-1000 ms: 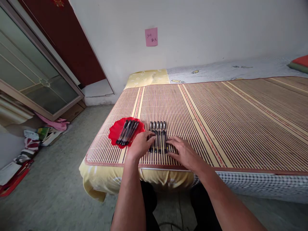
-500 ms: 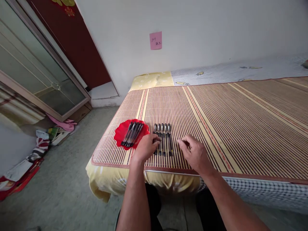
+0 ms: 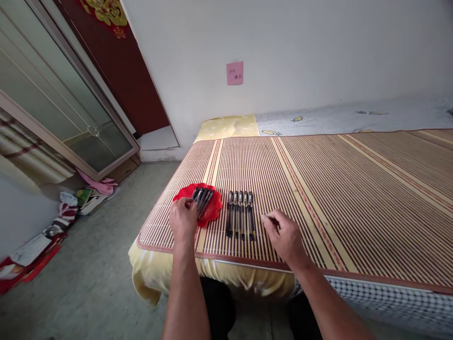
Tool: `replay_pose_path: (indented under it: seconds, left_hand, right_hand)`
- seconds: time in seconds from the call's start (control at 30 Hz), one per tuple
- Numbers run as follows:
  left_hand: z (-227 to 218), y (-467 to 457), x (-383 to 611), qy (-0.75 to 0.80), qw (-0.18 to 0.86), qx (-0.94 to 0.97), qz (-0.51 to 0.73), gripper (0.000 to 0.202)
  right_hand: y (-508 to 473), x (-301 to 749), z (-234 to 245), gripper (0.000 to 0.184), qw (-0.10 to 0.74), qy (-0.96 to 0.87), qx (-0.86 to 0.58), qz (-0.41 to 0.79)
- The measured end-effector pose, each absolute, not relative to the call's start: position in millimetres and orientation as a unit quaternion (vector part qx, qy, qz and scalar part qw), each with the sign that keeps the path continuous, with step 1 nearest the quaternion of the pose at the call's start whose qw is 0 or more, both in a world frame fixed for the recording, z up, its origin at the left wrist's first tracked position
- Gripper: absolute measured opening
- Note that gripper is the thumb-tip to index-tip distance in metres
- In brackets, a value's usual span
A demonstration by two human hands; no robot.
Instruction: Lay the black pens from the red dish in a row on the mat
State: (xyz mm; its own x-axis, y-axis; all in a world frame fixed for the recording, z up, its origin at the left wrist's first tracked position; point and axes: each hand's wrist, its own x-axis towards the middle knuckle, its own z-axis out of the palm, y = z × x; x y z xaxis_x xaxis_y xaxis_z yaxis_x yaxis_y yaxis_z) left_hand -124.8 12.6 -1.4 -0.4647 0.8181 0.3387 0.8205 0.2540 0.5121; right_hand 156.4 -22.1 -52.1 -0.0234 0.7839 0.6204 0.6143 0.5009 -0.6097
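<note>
Over the left side of a red scalloped plate (image 3: 215, 215), my left hand (image 3: 183, 219) has its fingers curled in a pinch at the leftmost of several black-capped pens (image 3: 203, 200) lying there. That pen is partly hidden by the fingers. To the right of the plate, more clear-barrelled pens (image 3: 241, 215) lie side by side in a neat row on the mat, caps pointing away from me. My right hand (image 3: 286, 233) hovers to the right of this row, not touching it. Its thumb and fingers are drawn together, and nothing shows in them.
A striped bamboo mat (image 3: 318, 179) covers the bed, with a yellow sheet (image 3: 166, 269) hanging over the front edge. A pink note (image 3: 235, 73) is stuck on the wall. At left stand a glass-panelled door (image 3: 71, 94) and piled items (image 3: 60, 222) on the floor.
My left hand has moved left from the row of pens to the pens in the red plate. The right hand stays beside the row. The view has tilted up slightly.
</note>
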Motion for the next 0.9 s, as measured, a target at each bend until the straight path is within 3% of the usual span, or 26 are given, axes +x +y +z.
replay_pose_path:
  seconds: [0.37,0.67,0.9]
  left_hand:
    - [-10.5,17.6,-123.0,-0.806,0.029,-0.558,-0.198,0.013]
    - [-14.3,21.4,-125.3,-0.805,0.034,-0.543,-0.235,0.009]
    - [-19.3,21.8,-130.0,-0.801,0.009,-0.546,-0.243,0.02]
  right_hand:
    - [-15.3,161.9,-47.2,0.027,0.508,-0.701,-0.49,0.103]
    - [-15.2,167.9,-45.5,0.027,0.497,-0.71,-0.488,0.102]
    - [-14.2,166.9,-48.3,0.027,0.496,-0.705,-0.494,0.108]
